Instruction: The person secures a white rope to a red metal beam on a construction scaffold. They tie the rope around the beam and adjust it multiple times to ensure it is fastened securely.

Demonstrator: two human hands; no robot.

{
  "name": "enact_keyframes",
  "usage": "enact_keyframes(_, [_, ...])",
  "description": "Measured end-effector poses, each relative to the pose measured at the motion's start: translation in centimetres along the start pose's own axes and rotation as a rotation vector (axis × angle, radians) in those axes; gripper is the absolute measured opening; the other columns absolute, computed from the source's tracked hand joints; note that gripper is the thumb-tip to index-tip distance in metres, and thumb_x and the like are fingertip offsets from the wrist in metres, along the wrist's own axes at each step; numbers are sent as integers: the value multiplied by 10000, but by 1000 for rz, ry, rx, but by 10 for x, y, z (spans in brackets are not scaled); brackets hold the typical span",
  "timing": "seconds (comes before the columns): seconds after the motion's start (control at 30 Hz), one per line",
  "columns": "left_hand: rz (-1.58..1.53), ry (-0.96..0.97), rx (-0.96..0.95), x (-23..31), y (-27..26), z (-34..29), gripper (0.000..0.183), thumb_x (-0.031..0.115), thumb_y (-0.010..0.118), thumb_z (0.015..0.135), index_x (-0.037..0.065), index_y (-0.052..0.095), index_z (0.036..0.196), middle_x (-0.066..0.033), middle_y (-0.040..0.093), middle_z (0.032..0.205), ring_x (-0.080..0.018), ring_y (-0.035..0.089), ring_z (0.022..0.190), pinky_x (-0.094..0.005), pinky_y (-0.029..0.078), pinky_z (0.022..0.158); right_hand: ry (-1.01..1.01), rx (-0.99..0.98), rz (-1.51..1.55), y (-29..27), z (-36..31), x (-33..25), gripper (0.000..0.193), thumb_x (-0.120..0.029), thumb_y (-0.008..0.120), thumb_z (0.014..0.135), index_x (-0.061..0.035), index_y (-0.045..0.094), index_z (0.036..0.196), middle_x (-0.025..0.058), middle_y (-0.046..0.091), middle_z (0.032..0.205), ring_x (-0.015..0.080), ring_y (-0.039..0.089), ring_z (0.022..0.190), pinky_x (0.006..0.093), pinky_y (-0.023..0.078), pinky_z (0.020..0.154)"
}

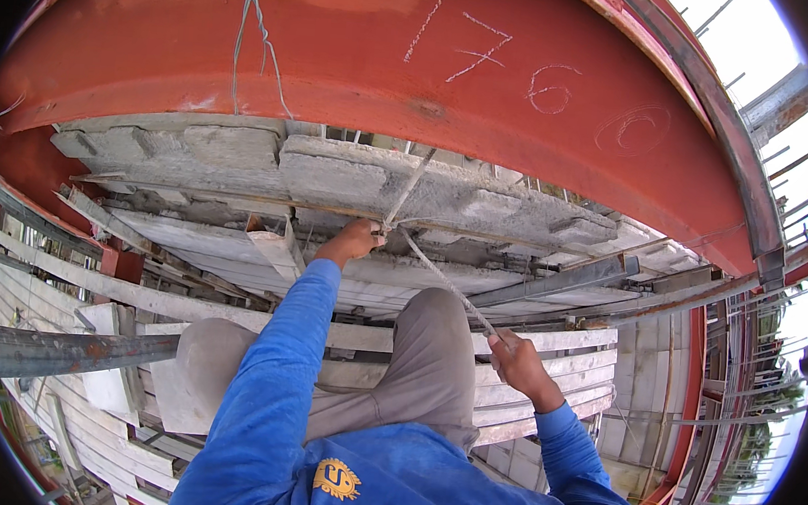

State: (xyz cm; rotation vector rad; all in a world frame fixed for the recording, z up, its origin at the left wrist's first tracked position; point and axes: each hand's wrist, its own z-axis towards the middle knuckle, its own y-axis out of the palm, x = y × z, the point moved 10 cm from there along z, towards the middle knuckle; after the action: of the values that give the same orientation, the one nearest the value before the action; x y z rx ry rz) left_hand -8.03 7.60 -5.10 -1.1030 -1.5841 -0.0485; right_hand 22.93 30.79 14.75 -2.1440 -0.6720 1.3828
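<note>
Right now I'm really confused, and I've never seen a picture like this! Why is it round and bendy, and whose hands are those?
There's no robot here. A person wears a wide camera on their head, looking down, so straight things bend near the dark, round edge. Those bare hands in blue sleeves are the person's own.

The right hand grips a thin, pale rod. The left hand is by the rod's far end; I can't tell whether it holds anything.

In front is rough, grey concrete, with a big red beam above it in the picture. Pale planks show beyond the knees.
</note>
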Motion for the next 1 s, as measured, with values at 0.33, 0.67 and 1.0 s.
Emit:
enact_keyframes(0.33, [-32, 65, -20, -5, 0, 3, 432, 340, 751, 1008, 207, 710, 1417, -203, 701, 1369, -382, 657, 1264, -452, 487, 1085, 206, -128, 347, 31, 15, 7, 454, -430, 515, 1129, 2, 641, 1191, 72, 614, 678, 132, 547, 469, 305, 414, 413])
enact_keyframes(0.67, [67, 74, 244, -17, -11, -8, 431, 355, 769, 969, 152, 729, 1347, -229, 715, 1314, -410, 667, 1224, -491, 525, 1042, 228, -279, 194, -11, 21, -42, 329, -322, 497, 1119, -16, 583, 1038, 76, 557, 571, 147, 489, 398, 331, 360, 399])
enact_keyframes(1.0, [226, -76, 517, 16, -9, -42, 181, 113, 654, 923, 28, 766, 1038, -205, 770, 1109, -419, 731, 1038, -528, 590, 904, 362, -261, 318, 16, -5, -36, 304, -305, 552, 1107, -31, 549, 976, 62, 569, 624, 150, 486, 443, 330, 388, 419])
